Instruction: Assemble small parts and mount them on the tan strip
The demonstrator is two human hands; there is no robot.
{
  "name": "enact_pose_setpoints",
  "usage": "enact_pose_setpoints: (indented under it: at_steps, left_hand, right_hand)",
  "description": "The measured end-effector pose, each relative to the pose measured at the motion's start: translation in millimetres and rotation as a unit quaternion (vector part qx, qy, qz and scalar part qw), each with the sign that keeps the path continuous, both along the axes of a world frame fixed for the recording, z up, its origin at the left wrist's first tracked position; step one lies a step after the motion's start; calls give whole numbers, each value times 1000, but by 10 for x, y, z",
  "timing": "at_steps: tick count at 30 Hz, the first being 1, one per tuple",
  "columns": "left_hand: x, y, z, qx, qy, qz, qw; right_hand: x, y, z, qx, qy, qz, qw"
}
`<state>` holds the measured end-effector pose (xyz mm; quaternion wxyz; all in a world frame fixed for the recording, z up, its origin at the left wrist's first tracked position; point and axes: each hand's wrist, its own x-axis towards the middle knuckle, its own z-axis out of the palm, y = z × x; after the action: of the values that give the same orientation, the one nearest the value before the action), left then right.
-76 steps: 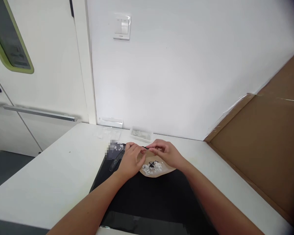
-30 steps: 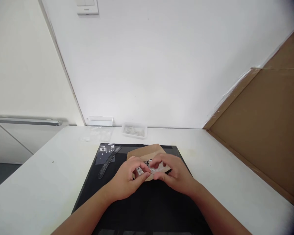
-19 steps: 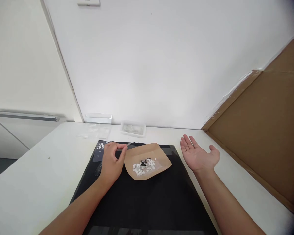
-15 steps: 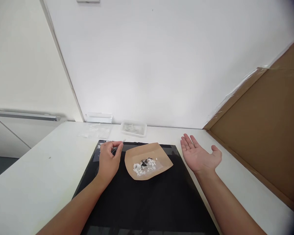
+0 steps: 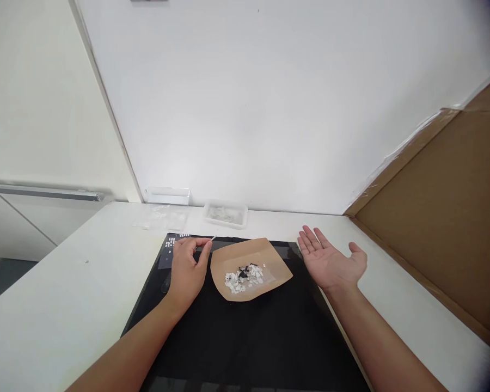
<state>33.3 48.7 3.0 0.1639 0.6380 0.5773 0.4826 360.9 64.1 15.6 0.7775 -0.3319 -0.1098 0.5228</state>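
Note:
My left hand [image 5: 190,267] is closed in a pinch, its thumb and fingers gripping a small, slim white piece [image 5: 214,238] at their tips. It hovers beside the left edge of a brown paper tray [image 5: 277,267]. In that tray lies a loose heap of small white pieces [image 5: 237,284], with crumpled black bits [image 5: 244,272] among them. To the right of the tray, my right hand [image 5: 330,264] is held palm up with its fingers stretched out and nothing in it. Several small white rectangles [image 5: 170,242] lie in rows at the black mat's far left corner, partly behind my left hand.
A shiny black mat [image 5: 245,343] covers the middle of the white table [image 5: 65,283]. Behind it stand a shallow translucent tub [image 5: 226,213], clear plastic bags [image 5: 161,218] and a clear holder [image 5: 168,195]. A brown cardboard panel [image 5: 441,207] rises along the right side.
My left hand has shifted slightly right, toward the tray, still pinching the white piece; more white rectangles show beside it. My open right hand has come slightly left. The camera view has shifted a little.

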Motion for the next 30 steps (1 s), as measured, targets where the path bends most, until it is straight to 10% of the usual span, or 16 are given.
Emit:
enact_pose_setpoints:
  at_steps: [18,21,27,30]
  left_hand:
    - [103,-153,162,89,28,-116,989]
    - [132,-209,210,118,42,-163,979]
    - [216,-304,243,129,44,-240,961]
    - [242,-348,251,105,45,-278,954]
  right_hand:
    - [-216,-87,173,53,-167,60,983]
    - [-396,-222,254,91,-303,114,942]
    - [-732,-479,199,174,-582,197,770]
    - [-820,-519,134,186,-612,213,739]
